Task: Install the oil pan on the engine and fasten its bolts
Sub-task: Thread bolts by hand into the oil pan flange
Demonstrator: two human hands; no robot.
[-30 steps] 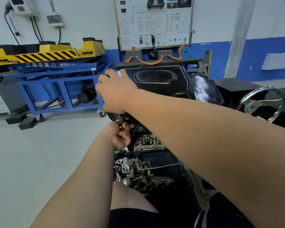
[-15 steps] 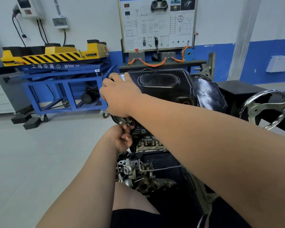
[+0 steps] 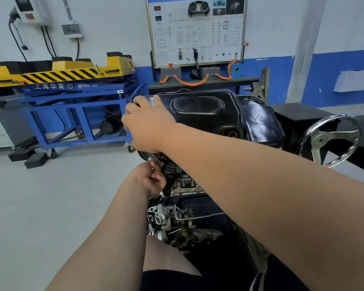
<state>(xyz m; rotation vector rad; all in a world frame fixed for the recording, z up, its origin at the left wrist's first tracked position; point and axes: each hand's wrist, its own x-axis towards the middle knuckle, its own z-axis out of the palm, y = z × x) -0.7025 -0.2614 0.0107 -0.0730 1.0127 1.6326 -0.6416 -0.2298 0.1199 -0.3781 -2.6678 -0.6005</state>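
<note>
The oil pan (image 3: pixel 208 114) sat on top of the engine (image 3: pixel 185 183), its near rim partly hidden behind the right forearm (image 3: pixel 250 164). The right hand (image 3: pixel 147 124) gripped the pan's left end, fingers curled over the edge. Just below that end the left hand (image 3: pixel 152 179) had its fingers bunched at the rim; whether they pinched anything, I cannot tell. Left of the pan lay open floor (image 3: pixel 51 196); right of it, near, stood a handwheel (image 3: pixel 322 141).

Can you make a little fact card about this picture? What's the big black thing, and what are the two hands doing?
Big black thing: oil pan, sitting on top of the engine
Right hand: holds the pan's left corner
Left hand: pinches what looks like a small bolt at the pan's near edge
Behind: blue lift cart, wiring board
Right side: metal handwheel
</note>
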